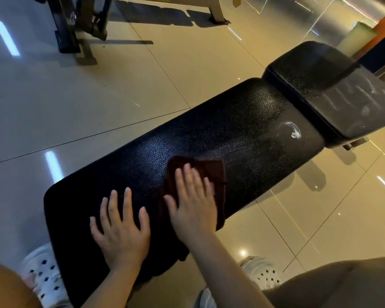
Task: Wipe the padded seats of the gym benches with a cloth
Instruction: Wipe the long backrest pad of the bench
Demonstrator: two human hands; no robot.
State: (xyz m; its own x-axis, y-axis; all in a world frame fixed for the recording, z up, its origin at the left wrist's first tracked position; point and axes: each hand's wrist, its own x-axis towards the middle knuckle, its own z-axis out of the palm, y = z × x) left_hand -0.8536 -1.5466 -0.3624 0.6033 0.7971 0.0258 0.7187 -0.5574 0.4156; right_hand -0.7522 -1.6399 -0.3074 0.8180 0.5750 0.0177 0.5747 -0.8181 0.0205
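black bench pads [209,134], two, one brown cloth [211,174], two flat hands [196,207]

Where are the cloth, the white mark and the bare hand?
cloth [211,168]: head view, far edge past the fingertips.
white mark [295,130]: head view, its bright smear.
left hand [122,230]: head view, its back.

Both bare forearms reach forward from the bottom edge onto the counter [209,134]. The left hand [122,227] lies palm down on its near end, fingers [127,202] straight and spread, thumb out to the right. The right hand [195,204], just beside it and farther along the counter, presses flat, fingers straight and close together.
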